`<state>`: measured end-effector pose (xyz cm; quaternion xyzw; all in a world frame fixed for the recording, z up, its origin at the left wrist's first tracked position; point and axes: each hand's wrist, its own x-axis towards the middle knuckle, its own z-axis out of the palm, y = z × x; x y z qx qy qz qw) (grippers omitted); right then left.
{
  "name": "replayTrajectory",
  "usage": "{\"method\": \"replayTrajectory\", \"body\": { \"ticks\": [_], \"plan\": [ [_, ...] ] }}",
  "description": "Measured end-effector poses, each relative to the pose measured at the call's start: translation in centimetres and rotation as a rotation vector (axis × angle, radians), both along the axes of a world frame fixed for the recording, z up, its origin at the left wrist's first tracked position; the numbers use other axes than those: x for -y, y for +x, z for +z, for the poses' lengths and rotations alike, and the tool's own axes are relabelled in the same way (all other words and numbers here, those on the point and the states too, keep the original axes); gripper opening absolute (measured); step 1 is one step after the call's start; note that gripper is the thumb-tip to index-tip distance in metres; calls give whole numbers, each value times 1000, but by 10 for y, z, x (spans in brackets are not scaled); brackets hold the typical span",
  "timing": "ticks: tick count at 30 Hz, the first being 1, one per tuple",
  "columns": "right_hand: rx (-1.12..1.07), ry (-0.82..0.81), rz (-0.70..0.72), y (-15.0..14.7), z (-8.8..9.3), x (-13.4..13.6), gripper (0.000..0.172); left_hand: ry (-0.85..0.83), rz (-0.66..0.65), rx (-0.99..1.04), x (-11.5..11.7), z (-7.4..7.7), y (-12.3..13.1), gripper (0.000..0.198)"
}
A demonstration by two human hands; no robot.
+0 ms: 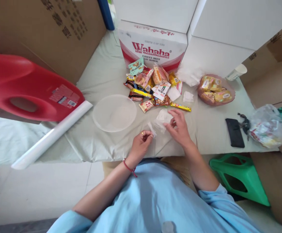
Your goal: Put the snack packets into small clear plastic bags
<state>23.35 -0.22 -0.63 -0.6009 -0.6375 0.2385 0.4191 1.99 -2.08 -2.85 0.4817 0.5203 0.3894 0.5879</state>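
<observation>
My left hand (143,142) is closed, its thumb and forefinger pinching one end of a small clear plastic bag (158,125) just above the front of the table. At the other end of this bag is my right hand (179,127), its thumb against the plastic and its fingers bent. More thin clear plastic (164,115) lies on the cloth behind the hands. A pile of wrapped snacks (153,87) sits further back, with a yellow snack stick (180,107) at its near edge. Left of the hands lies a round translucent plastic lid (114,113).
A red jug (34,87) and a white roll (53,134) lie at left. Behind the snacks stands a Wahaha carton (153,48). Rightward are a pink bowl (216,102) of snacks, a paper cup (237,72), a phone (235,132), keys (245,123) and a plastic bag (267,129). A green stool (240,178) stands below.
</observation>
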Motion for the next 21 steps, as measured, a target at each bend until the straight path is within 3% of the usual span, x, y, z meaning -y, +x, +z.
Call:
{"method": "replayTrajectory", "body": {
  "ticks": [2,5,9,11,14,18,21],
  "plan": [
    [135,-100,119,-6,-7,-3,45,1,-2,1,1,-1,-2,26],
    [238,-212,164,0,-12,-8,21,-17,88,-1,2,-1,-9,25],
    [1,-170,338,11,0,14,21,-53,207,72,7,4,-15,25],
    [-124,-155,261,13,11,32,25,-37,208,135,12,10,-14,24],
    [-364,-224,107,10,25,51,33,28,123,237,18,25,-6,23],
    [-664,-437,261,-5,28,54,58,236,-154,241,20,45,6,22],
    [-666,-426,253,-19,25,46,50,344,-150,190,18,43,12,17]
  ]
}}
